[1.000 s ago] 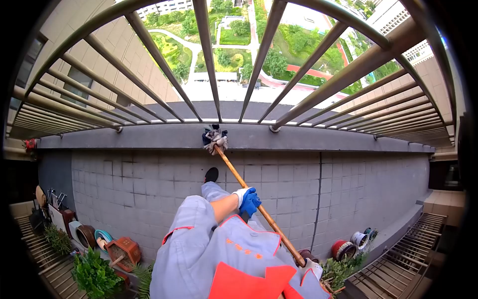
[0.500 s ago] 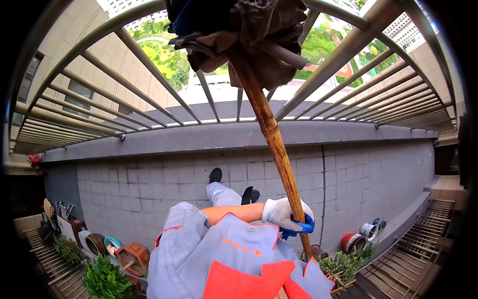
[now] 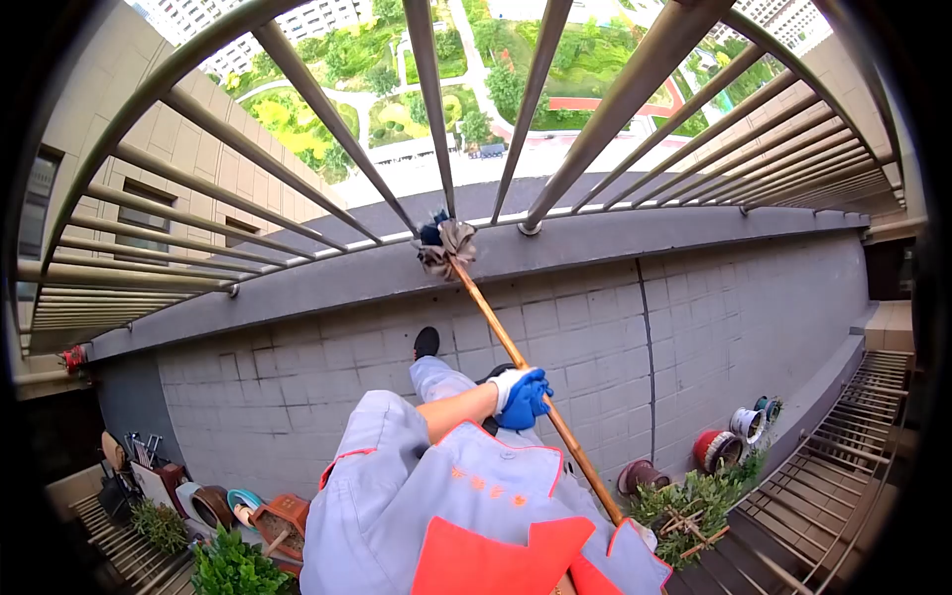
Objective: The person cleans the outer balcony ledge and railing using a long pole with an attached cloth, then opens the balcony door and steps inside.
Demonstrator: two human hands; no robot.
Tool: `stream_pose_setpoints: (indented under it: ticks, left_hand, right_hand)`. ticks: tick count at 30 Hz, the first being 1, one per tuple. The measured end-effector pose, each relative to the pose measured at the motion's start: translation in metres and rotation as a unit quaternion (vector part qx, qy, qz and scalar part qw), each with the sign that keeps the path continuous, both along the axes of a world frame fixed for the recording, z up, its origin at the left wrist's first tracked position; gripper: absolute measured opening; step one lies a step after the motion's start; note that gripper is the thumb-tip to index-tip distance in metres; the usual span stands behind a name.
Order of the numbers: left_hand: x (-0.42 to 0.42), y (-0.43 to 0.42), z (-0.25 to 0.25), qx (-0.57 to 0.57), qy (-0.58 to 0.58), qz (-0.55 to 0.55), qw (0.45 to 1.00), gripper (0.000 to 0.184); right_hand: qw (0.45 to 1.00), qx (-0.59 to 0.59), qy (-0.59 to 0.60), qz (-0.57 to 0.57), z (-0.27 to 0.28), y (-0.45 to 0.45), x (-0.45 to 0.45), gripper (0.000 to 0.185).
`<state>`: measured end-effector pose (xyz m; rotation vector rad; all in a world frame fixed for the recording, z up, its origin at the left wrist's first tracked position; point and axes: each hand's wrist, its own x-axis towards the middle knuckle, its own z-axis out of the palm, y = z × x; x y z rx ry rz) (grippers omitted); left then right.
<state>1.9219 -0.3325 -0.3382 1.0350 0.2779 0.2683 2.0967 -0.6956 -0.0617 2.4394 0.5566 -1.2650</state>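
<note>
My left hand (image 3: pixel 523 398), in a white and blue work glove, is closed around the wooden handle of a rag mop (image 3: pixel 499 331). The mop's head of brown and dark cloth strips (image 3: pixel 446 244) is at the grey ledge (image 3: pixel 347 270), near the foot of the railing bars. From there the handle slants down to the right, past my jacket (image 3: pixel 397 496). A small pale patch shows beside the handle's lower end, behind my collar; my right hand's fingers are hidden there, if that is the hand.
A metal railing (image 3: pixel 429 99) rises beyond the ledge, with gardens far below. Grey floor tiles (image 3: pixel 297 367) lie around my shoes. Potted plants (image 3: pixel 238 565) and planters stand at lower left. At lower right are a red pot (image 3: pixel 716 449), a white pot (image 3: pixel 748 424) and leafy plants (image 3: pixel 684 511).
The mop head has dropped from high in front of the railing, close to the camera, down to the ledge. My left hand has shifted slightly left and up with the handle.
</note>
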Motion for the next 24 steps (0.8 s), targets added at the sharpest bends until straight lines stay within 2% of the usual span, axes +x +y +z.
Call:
stream_pose_setpoints:
  ticks: [1, 2, 3, 4, 6, 7, 8, 9, 11, 13, 14, 16, 17, 18, 19, 20, 21, 24]
  left_hand:
    - [0.004, -0.014, 0.043, -0.455, 0.077, -0.09, 0.883, 0.022]
    - [0.007, -0.029, 0.06, -0.06, 0.003, -0.079, 0.995, 0.023]
    - [0.007, -0.037, 0.072, 0.344, -0.072, -0.054, 0.934, 0.024]
    - [0.007, -0.025, 0.096, 0.345, -0.071, -0.053, 0.934, 0.024]
    - [0.013, 0.011, 0.139, 0.328, 0.017, -0.132, 0.935, 0.026]
    - [0.027, 0.026, 0.125, -0.081, 0.128, -0.139, 0.979, 0.02]
    - [0.042, 0.042, 0.112, -0.471, 0.225, 0.041, 0.852, 0.022]
    - [0.039, 0.064, 0.08, -0.464, 0.255, 0.073, 0.845, 0.026]
    - [0.025, 0.079, 0.075, -0.338, 0.315, 0.15, 0.874, 0.028]
    - [0.042, 0.086, 0.081, -0.062, 0.473, 0.191, 0.858, 0.037]
    - [0.057, 0.062, 0.046, -0.198, 0.438, 0.183, 0.858, 0.038]
    - [0.057, 0.021, 0.059, -0.281, 0.41, 0.141, 0.856, 0.037]
    - [0.061, -0.012, 0.019, -0.258, 0.44, 0.096, 0.855, 0.034]
    - [0.068, -0.051, -0.031, -0.174, 0.48, 0.033, 0.859, 0.036]
    - [0.071, -0.034, 0.083, -0.103, 0.509, -0.003, 0.854, 0.037]
    - [0.075, -0.037, 0.102, -0.103, 0.476, -0.03, 0.873, 0.037]
    - [0.083, -0.046, 0.084, -0.158, 0.444, -0.022, 0.882, 0.037]
    - [0.105, 0.006, 0.094, -0.135, 0.423, 0.019, 0.896, 0.039]
  right_hand:
    - [1.0, -0.007, -0.002, -0.017, 0.001, -0.021, 0.005, 0.04]
    - [0.999, -0.012, -0.006, -0.032, 0.002, -0.028, 0.008, 0.04]
    - [0.999, -0.013, -0.007, -0.042, -0.001, -0.032, 0.007, 0.04]
    - [0.999, -0.005, -0.004, -0.046, -0.007, -0.03, 0.004, 0.04]
    - [0.999, 0.013, 0.009, -0.041, -0.022, -0.006, -0.012, 0.04]
    - [0.999, 0.023, 0.015, -0.037, -0.031, 0.014, -0.022, 0.04]
    - [0.999, 0.033, 0.02, -0.031, -0.039, 0.036, -0.031, 0.04]
    - [0.999, 0.04, 0.025, -0.023, -0.044, 0.06, -0.038, 0.041]
    - [0.998, 0.051, 0.033, -0.005, -0.039, 0.1, -0.048, 0.041]
    - [0.999, 0.042, 0.018, -0.005, -0.007, 0.11, -0.041, 0.043]
    - [0.999, 0.027, 0.015, -0.026, 0.0, 0.084, -0.034, 0.043]
    - [0.998, 0.004, 0.009, -0.063, 0.014, 0.032, -0.018, 0.044]
    - [0.997, -0.001, 0.009, -0.078, 0.019, 0.008, -0.009, 0.043]
    - [0.996, -0.013, 0.011, -0.091, 0.024, -0.021, -0.002, 0.043]
    - [0.995, -0.017, 0.007, -0.1, 0.028, -0.042, 0.004, 0.042]
    - [0.994, -0.02, 0.004, -0.108, 0.03, -0.058, 0.007, 0.042]
    - [0.993, -0.017, 0.004, -0.116, 0.03, -0.067, 0.007, 0.042]
    - [0.995, 0.03, 0.012, -0.099, -0.001, -0.044, 0.004, 0.04]
